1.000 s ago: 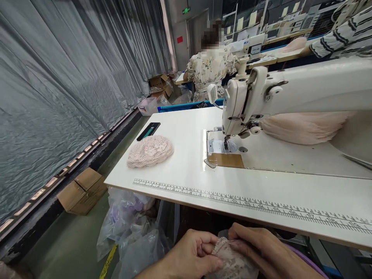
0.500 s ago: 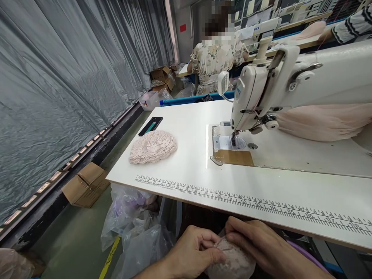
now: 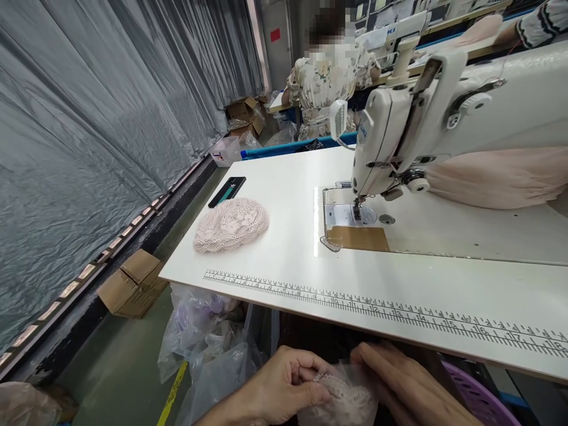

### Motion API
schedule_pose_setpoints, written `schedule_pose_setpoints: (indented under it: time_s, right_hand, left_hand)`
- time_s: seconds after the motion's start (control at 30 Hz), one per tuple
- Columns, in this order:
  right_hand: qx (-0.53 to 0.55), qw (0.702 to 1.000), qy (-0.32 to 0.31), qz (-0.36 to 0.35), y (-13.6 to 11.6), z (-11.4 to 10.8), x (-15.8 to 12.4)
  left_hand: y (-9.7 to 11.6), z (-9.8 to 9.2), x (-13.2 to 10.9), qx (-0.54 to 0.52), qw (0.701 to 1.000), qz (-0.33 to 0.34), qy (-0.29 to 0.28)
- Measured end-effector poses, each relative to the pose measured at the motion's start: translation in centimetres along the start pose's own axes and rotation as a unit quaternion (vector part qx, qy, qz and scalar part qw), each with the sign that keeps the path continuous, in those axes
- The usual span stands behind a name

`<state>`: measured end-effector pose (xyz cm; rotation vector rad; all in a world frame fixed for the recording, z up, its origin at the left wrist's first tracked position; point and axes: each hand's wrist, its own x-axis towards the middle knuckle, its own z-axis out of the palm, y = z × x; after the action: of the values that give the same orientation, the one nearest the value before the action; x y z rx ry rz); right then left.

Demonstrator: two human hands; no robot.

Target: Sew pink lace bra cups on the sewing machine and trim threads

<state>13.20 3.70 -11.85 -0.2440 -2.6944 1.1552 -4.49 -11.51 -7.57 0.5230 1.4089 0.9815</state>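
Below the table's front edge, my left hand (image 3: 288, 384) pinches a pale pink lace piece (image 3: 344, 395) between thumb and fingers. My right hand (image 3: 399, 378) lies against the far side of the same lace, its fingers bent together and their tips partly hidden. Sheer fabric stands up between the two hands. On the white table (image 3: 284, 260) rests a folded pile of pink lace (image 3: 233, 225), with a dark phone (image 3: 228, 191) just behind it. The sewing machine (image 3: 377, 136) stands to the right, its needle above the plate.
A printed ruler (image 3: 332, 299) runs along the table's front edge. Plastic bags (image 3: 208, 337) and a cardboard box (image 3: 131, 284) sit at the lower left. A purple basket (image 3: 479, 393) is at the lower right. Pink fabric (image 3: 497, 177) lies behind the machine. A person (image 3: 326, 83) sits ahead.
The lace has shifted slightly left and down with my left hand. My right hand has moved a little right, widening the space between them. The view has tilted slightly.
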Motion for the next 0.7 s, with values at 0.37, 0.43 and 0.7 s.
schedule_pose_setpoints:
  time_s: [0.37, 0.43, 0.7]
  right_hand:
    - [0.189, 0.938, -0.259, 0.133, -2.3, -2.0, 4.5]
    - [0.222, 0.934, -0.260, 0.105, -1.9, -1.9, 4.1]
    - [0.237, 0.934, -0.241, 0.116, -1.2, -2.8, 2.9]
  left_hand:
    - [0.0, -0.5, -0.3, 0.186, 0.979, 0.025, 0.081]
    - [0.1, -0.5, -0.3, 0.178, 0.980, 0.015, 0.093]
    - [0.7, 0.3, 0.3, 0.140, 0.990, -0.027, 0.022]
